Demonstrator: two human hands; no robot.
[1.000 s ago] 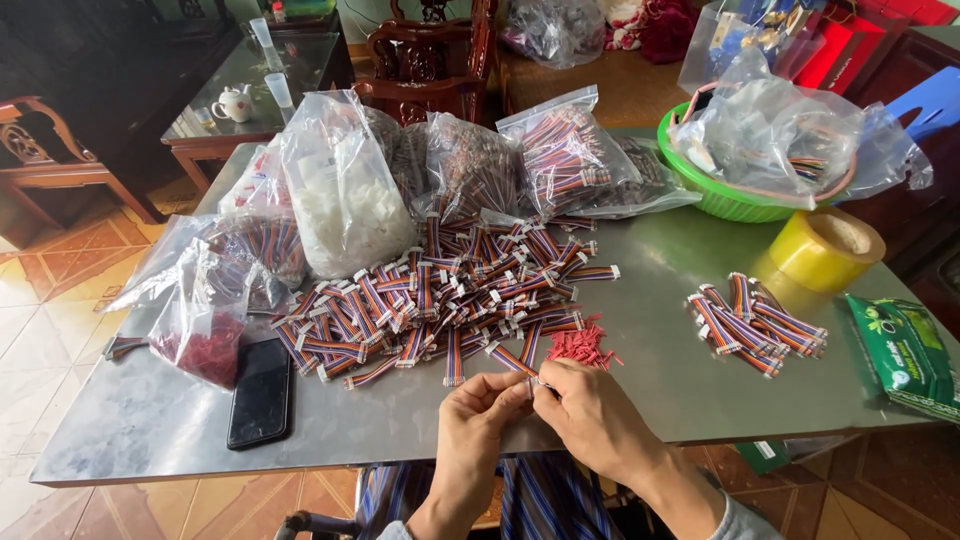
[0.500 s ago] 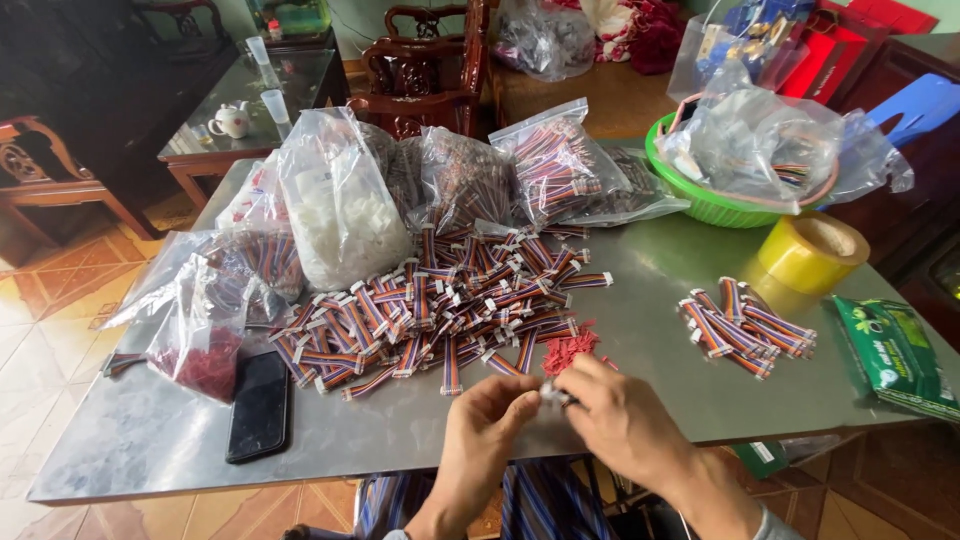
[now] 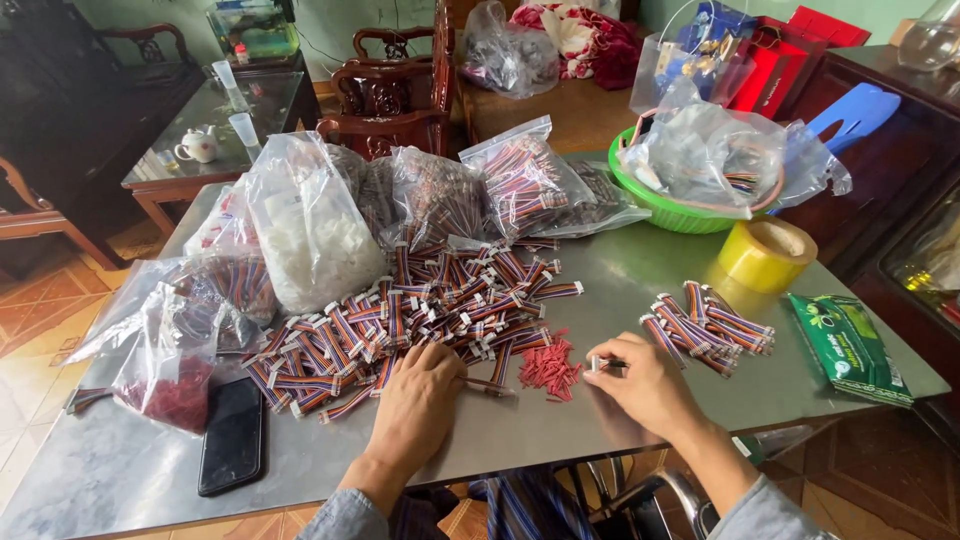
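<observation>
Wires in many colours are seen from the head camera, cut short and fitted with small white plugs at the ends. A big heap of these wire pieces (image 3: 420,310) is spread over the middle of the grey table (image 3: 560,420).

The left hand (image 3: 415,400) is laid flat on the near edge of the heap, and one wire piece (image 3: 487,385) is touched by its fingers (image 3: 445,365). The fingers are bent only a little and nothing is gripped by them. The right hand (image 3: 650,385) is rested on the table just beside a small pile of red bits (image 3: 550,365). One small white plug (image 3: 600,364) is pinched tight between its thumb and first finger.

A smaller bunch of wire pieces (image 3: 710,328) is laid to the right, near a yellow roll of tape (image 3: 765,253). A black phone (image 3: 232,435) is placed at the left, and clear bags (image 3: 310,230) are stacked behind the heap.

The wire pieces are judged to be very light, soft and bendy. They could be tangled with ease. The plugs are thought to be hard but tiny and a bit slippery, so each piece is best held at its white plug end
</observation>
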